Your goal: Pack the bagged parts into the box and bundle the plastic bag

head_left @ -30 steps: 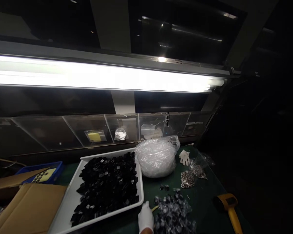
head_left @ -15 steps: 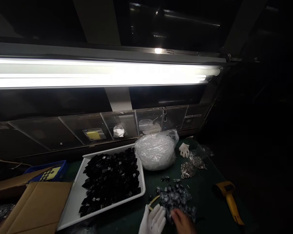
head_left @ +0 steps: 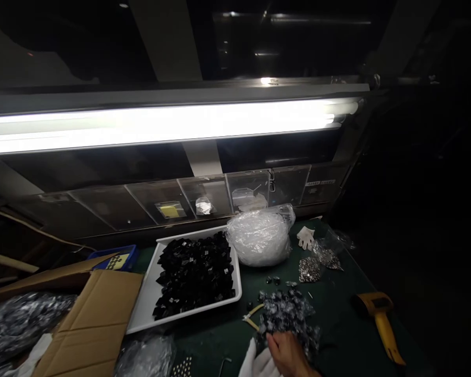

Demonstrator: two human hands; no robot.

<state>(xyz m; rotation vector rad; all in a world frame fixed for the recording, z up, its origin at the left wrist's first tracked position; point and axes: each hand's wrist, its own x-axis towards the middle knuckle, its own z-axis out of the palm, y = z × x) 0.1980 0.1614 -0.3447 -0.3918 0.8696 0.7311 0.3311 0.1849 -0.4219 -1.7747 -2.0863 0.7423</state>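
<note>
So, neat overlap, but that grip is hard to read

Okay, looks to me like you're at a hand-over-hand bit, working by the near edge of the dark pieces in clear wrap (head_left: 284, 306), which lie just beyond your right fingers. I'd say the next move calls for a light pinch over a steady palm, since that wrap is probably slippery.

Your gloved left hand (head_left: 260, 362) is palm up, thumb spread away from the fingers, and I can't see anything in it. Your bare right hand (head_left: 288, 352) crosses over it with fingers curled; can't tell whether they're pinched on a piece or just brushing the left one.

Mind the yellow-handled pliers (head_left: 254, 313), just past your left thumb. The white tray (head_left: 238, 287) of black parts (head_left: 196, 275) sits farther out, left of your fingers.
</note>
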